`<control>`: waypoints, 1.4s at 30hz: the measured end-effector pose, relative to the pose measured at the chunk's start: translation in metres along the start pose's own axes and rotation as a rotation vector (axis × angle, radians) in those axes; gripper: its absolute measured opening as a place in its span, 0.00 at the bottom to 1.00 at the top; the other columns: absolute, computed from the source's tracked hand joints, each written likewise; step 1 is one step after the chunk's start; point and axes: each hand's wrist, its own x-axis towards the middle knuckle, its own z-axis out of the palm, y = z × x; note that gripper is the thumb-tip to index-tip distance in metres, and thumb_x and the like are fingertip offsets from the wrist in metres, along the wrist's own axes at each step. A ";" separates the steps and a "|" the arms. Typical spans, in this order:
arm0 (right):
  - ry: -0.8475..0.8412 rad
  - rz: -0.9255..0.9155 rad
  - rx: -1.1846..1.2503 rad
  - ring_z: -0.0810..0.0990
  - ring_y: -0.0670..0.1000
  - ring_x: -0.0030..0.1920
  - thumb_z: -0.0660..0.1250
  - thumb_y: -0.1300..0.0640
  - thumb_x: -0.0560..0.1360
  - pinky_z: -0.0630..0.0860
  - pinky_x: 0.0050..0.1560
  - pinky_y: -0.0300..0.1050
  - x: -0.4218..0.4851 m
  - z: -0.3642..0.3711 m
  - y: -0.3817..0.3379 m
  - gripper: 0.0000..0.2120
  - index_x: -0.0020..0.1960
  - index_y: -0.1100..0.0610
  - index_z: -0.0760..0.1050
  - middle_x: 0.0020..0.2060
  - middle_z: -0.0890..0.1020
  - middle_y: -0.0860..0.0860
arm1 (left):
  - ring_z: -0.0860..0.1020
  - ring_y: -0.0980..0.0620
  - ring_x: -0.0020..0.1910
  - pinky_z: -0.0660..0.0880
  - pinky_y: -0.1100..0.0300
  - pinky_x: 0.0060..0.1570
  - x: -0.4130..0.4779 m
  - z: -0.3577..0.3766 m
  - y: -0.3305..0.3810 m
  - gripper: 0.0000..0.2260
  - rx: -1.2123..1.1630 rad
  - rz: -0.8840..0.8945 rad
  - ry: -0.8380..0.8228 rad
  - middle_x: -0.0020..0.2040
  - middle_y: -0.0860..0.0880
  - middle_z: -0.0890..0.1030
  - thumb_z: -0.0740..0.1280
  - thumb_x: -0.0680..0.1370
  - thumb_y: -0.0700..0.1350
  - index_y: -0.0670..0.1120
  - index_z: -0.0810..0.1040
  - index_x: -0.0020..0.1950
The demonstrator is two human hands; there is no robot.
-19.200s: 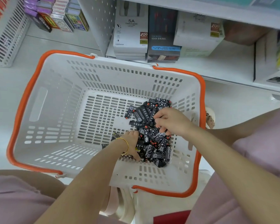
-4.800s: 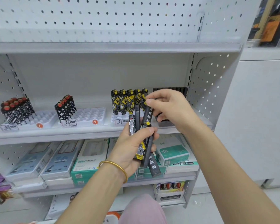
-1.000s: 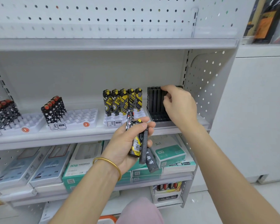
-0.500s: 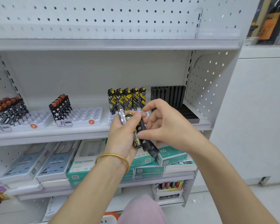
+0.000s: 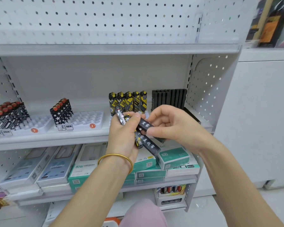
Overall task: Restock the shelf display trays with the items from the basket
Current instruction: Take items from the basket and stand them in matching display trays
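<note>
I am at the sorting step: my left hand grips a small bundle of lighters in front of the middle shelf, and the fingers of my right hand pinch one black lighter at the top of this bundle. I judge the next move is to draw it free and carry it toward 1 o'clock, where the row of black lighters stands, and to seat it upright there without knocking the yellow lighters at 11 o'clock.

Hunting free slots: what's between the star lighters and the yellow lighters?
Head view: only empty slots of the white tray separate star lighters from yellow lighters.
</note>
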 end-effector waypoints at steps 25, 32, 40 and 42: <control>0.470 -0.018 -0.568 0.77 0.56 0.44 0.63 0.66 0.75 0.78 0.49 0.57 0.060 -0.054 0.039 0.18 0.63 0.58 0.66 0.42 0.75 0.53 | 0.78 0.52 0.39 0.73 0.63 0.29 0.009 0.017 -0.001 0.06 -0.066 -0.137 -0.052 0.43 0.43 0.80 0.62 0.77 0.33 0.43 0.72 0.46; 0.485 -0.120 -0.812 0.78 0.59 0.44 0.62 0.68 0.75 0.78 0.48 0.56 0.062 -0.050 0.041 0.18 0.64 0.58 0.69 0.49 0.74 0.58 | 0.78 0.52 0.38 0.74 0.64 0.29 0.007 0.017 0.002 0.05 -0.125 -0.159 -0.057 0.42 0.42 0.80 0.62 0.78 0.33 0.43 0.72 0.47; 0.524 -0.052 -1.115 0.74 0.60 0.52 0.57 0.73 0.73 0.69 0.41 0.46 0.057 -0.048 0.048 0.32 0.73 0.52 0.60 0.56 0.73 0.57 | 0.77 0.51 0.38 0.75 0.64 0.28 0.005 0.018 0.003 0.05 -0.165 -0.159 -0.059 0.42 0.42 0.80 0.61 0.78 0.33 0.43 0.72 0.46; 0.561 -0.061 -1.043 0.72 0.59 0.54 0.57 0.72 0.74 0.71 0.46 0.49 0.049 -0.046 0.044 0.33 0.75 0.52 0.56 0.56 0.73 0.57 | 0.77 0.52 0.38 0.75 0.64 0.29 0.005 0.017 0.003 0.06 -0.172 -0.154 -0.065 0.43 0.42 0.80 0.61 0.78 0.33 0.43 0.72 0.45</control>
